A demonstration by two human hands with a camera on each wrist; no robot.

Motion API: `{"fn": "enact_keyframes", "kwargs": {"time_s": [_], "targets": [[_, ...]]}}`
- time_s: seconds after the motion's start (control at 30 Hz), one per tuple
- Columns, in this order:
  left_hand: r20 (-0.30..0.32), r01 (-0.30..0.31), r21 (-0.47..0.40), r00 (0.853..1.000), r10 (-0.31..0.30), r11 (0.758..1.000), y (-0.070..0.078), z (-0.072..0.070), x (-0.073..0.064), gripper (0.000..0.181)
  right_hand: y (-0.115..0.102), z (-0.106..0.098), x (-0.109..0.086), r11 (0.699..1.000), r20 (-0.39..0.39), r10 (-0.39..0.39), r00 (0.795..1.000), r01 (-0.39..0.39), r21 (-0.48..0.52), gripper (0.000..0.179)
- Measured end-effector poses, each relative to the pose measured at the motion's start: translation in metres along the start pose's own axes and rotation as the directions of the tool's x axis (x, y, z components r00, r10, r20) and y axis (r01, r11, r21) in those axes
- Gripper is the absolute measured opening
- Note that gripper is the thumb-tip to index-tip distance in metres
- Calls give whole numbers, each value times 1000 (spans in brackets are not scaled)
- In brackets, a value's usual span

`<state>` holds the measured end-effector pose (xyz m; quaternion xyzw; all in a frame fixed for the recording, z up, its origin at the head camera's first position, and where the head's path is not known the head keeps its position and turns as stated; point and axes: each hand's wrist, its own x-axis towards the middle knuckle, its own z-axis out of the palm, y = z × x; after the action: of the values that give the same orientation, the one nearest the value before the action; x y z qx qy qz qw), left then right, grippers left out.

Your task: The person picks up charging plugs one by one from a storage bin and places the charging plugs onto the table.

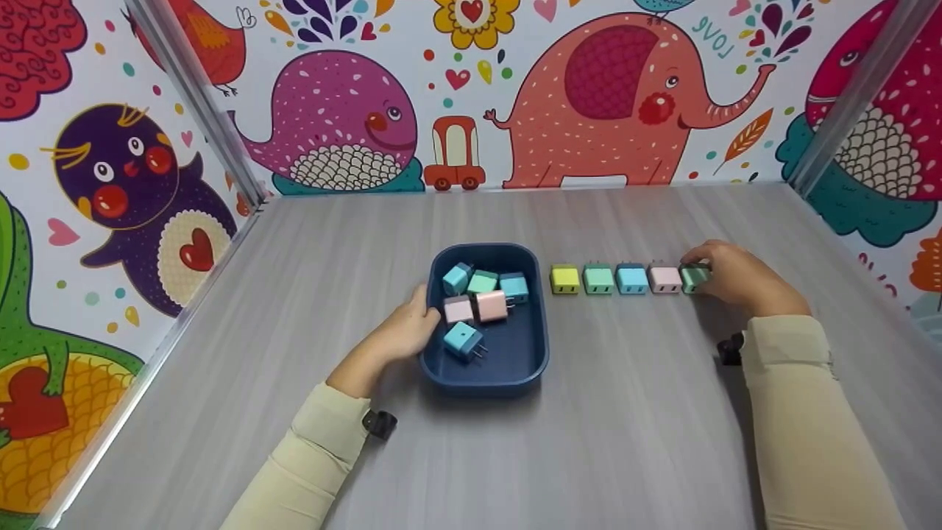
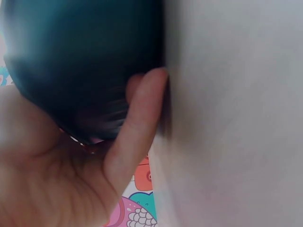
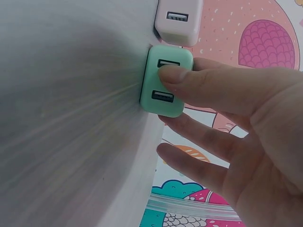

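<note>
At the right end of a row of USB chargers, my right hand (image 1: pixel 743 276) pinches a green USB charger (image 1: pixel 693 279). In the right wrist view its two ports face the camera and the thumb presses on its front. Beside it in the row stand a pink charger (image 1: pixel 665 280), a blue charger (image 1: pixel 632 279), another green charger (image 1: pixel 598 280) and a yellow charger (image 1: pixel 565 280). My left hand (image 1: pixel 401 324) grips the left wall of a dark blue bin (image 1: pixel 486 386). Several blue, green and pink chargers lie in the bin, among them a blue charger (image 1: pixel 464 340) with its prongs showing.
The grey table (image 1: pixel 625 442) runs back to a wall panel (image 1: pixel 471 88) printed with cartoon animals. Metal frame posts (image 1: pixel 199 103) stand at the corners. A dark wrist camera (image 1: pixel 380 425) sits at the left cuff.
</note>
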<state>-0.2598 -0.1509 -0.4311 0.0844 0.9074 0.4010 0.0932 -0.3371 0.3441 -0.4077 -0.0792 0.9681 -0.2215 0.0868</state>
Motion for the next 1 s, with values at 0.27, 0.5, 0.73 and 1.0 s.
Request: {"fn": "enact_keyframes", "kwargs": {"time_s": [0.27,0.5,0.73,1.0], "targets": [[0,0,-8,1000,0,1000,0,0,0,54,-1,-1,3,1000,7,13,1000,-13,-3,47],[3,-3,-8,1000,3,1000,-1,1,0,51,3,-1,2,1000,10,-17,1000,17,-7,47],[11,-2,-27,1000,2,1000,-1,1,-1,54,5,0,1,1000,10,-26,1000,26,-2,45],[9,-1,-38,1000,1,999,0,1,-1,55,4,-2,2,1000,14,-28,1000,28,-4,45]]}}
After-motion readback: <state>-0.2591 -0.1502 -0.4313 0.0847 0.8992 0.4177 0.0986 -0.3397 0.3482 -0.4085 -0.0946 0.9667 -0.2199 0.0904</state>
